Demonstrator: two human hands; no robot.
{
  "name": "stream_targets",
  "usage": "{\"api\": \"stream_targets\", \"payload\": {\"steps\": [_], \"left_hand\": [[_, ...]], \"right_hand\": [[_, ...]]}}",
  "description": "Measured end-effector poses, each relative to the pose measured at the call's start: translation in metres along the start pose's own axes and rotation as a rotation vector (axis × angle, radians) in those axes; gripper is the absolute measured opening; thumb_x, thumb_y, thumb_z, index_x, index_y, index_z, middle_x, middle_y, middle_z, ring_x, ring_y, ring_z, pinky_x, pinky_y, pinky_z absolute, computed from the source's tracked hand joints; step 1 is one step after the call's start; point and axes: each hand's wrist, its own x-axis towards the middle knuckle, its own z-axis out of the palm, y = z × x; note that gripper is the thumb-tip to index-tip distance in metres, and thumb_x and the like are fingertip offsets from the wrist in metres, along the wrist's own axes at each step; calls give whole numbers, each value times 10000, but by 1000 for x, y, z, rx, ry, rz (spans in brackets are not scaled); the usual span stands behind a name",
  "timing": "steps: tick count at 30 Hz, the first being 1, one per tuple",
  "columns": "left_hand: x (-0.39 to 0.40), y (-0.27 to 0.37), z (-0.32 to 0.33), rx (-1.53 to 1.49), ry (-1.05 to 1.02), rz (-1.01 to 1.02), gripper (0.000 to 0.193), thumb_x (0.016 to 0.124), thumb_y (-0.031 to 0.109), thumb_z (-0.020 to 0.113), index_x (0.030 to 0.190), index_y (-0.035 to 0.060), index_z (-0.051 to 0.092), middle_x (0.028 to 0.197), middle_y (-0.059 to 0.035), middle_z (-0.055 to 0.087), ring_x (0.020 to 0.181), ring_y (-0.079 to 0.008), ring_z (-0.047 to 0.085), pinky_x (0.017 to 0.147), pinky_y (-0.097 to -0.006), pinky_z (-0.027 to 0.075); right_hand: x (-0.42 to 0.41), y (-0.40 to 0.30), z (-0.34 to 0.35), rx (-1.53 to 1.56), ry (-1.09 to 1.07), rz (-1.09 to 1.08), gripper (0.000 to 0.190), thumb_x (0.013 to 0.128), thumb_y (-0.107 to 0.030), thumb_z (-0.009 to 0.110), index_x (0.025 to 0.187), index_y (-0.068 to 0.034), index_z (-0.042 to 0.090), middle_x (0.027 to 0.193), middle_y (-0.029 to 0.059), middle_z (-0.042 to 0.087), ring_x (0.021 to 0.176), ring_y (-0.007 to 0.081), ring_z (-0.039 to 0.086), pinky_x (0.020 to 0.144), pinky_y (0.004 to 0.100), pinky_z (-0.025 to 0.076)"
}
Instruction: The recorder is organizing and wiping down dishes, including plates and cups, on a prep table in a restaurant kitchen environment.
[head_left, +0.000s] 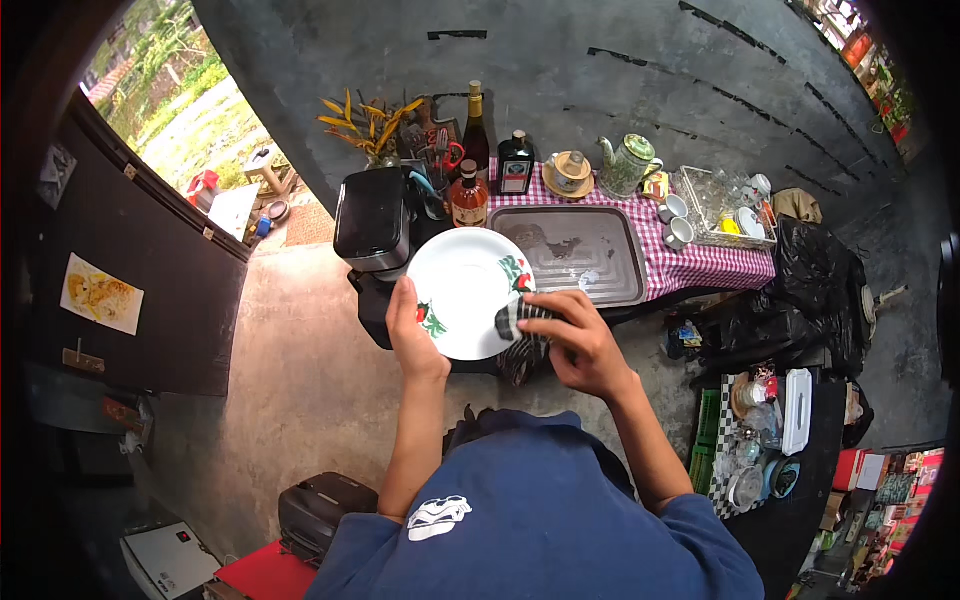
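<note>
A white enamel plate (465, 289) with green and red painted motifs on its rim is held up in front of me. My left hand (416, 330) grips its left edge, thumb on the upper face and fingers hidden beneath. My right hand (585, 337) pinches a dark striped cloth (517, 319) against the plate's lower right rim. Part of the cloth hangs down under the plate. Behind the plate, a brown metal tray (577, 251) with worn patches rests on a table covered by a pink checkered tablecloth (694, 266).
At the left of the table stands a black appliance (371, 217) beside an amber bottle (469, 199). Farther back are a dark bottle (516, 165) and a green enamel teapot (631, 166). White mugs (678, 233) stand near a wire dish rack (694, 199). Black plastic bags (814, 292) lie right.
</note>
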Motion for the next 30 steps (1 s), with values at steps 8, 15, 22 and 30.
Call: {"api": "stream_targets", "payload": {"steps": [8, 15, 22, 30], "left_hand": [[10, 27, -28, 16, 168, 196, 434, 1028, 331, 455, 1206, -50, 564, 1163, -148, 628, 1053, -229, 634, 901, -332, 508], [15, 48, -24, -2, 245, 290, 441, 1040, 322, 413, 1219, -60, 540, 1181, -159, 611, 1057, -244, 628, 904, -349, 507], [48, 45, -15, 92, 279, 307, 461, 1037, 355, 421, 1215, -53, 543, 1160, -151, 612, 1058, -236, 624, 897, -339, 509], [83, 30, -4, 191, 328, 207, 474, 1035, 378, 423, 1214, -43, 547, 1144, -142, 617, 1044, -224, 627, 887, -328, 513]], "right_hand": [[49, 15, 27, 436, 176, 229, 458, 836, 98, 564, 1281, -7, 572, 1334, 136, 597, 1276, 243, 541, 1102, 345, 372], [121, 20, 23, 774, 332, 176, 432, 873, 57, 580, 1301, 24, 542, 1311, 116, 581, 1256, 183, 520, 1089, 304, 350], [140, 110, 88, 611, 146, 217, 494, 861, 19, 607, 1347, -31, 529, 1337, 111, 580, 1267, 208, 523, 1077, 323, 372], [100, 215, 182, 197, -284, 311, 602, 846, -75, 622, 1420, -88, 442, 1306, 201, 588, 1166, 380, 582, 957, 439, 484]]}}
